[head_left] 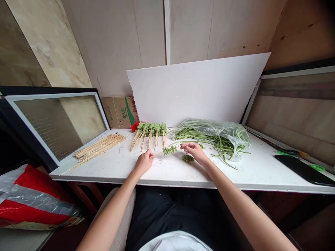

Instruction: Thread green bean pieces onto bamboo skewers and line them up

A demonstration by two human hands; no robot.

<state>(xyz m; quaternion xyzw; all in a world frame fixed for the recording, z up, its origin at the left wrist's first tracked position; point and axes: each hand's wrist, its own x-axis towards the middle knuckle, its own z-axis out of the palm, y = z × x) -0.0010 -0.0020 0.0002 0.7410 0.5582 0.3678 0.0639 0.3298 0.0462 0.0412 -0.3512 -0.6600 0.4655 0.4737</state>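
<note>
My left hand (144, 162) is closed around the near end of a thin wooden skewer (158, 153) held above the table. Several short green bean pieces (170, 150) are threaded side by side along it. At the skewer's far end, the fingers of my right hand (193, 150) are pinched together. A bit of green shows at those fingertips, but what they hold is too small to make out. Below my right hand lies a small pile of cut bean pieces (187, 159). Long green beans (222, 142) spill from a clear plastic bag (209, 123) just beyond it.
Bare skewers (101, 145) lie spread at the table's left. Bean-loaded skewers (150, 129) are stacked at the back, near a cardboard box (119, 111). A white board (196, 92) leans against the wall. On the right are a black phone (305, 169) and scissors (288, 151).
</note>
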